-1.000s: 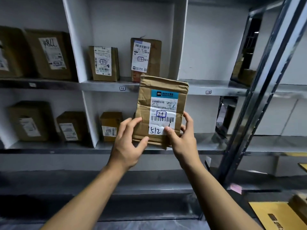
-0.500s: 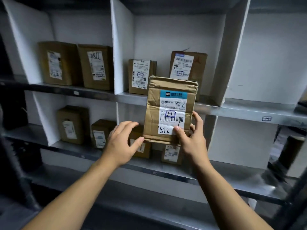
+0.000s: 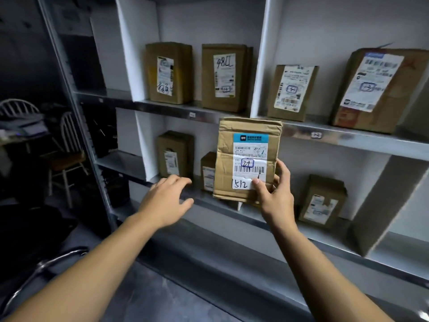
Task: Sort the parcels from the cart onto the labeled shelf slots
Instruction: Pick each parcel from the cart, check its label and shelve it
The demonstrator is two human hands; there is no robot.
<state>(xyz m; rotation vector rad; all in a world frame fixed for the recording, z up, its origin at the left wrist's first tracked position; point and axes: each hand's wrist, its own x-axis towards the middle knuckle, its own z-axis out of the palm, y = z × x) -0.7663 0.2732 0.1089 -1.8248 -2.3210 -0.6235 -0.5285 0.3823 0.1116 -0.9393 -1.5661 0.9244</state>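
A flat brown parcel (image 3: 232,145) with a white label marked "512" and a blue-topped sticker is held upright in front of the lower shelf (image 3: 255,219). My right hand (image 3: 275,198) grips its lower right corner, thumb on the label. My left hand (image 3: 166,201) hovers to the parcel's left, off it, fingers spread and relaxed. Behind the parcel, small boxes (image 3: 175,154) (image 3: 321,202) stand in the lower slots; part of one box (image 3: 207,173) is hidden by the parcel.
The upper shelf (image 3: 348,138) carries several labelled boxes, one marked "98" (image 3: 224,76). White dividers (image 3: 139,47) split the slots. A metal upright (image 3: 76,108) bounds the rack on the left; beyond it stand wooden chairs (image 3: 67,149). A chrome bar (image 3: 41,266) is at bottom left.
My left hand has let go of the parcel and moved left. The view has swung left along the rack, so the left slots and the chairs are now in sight.
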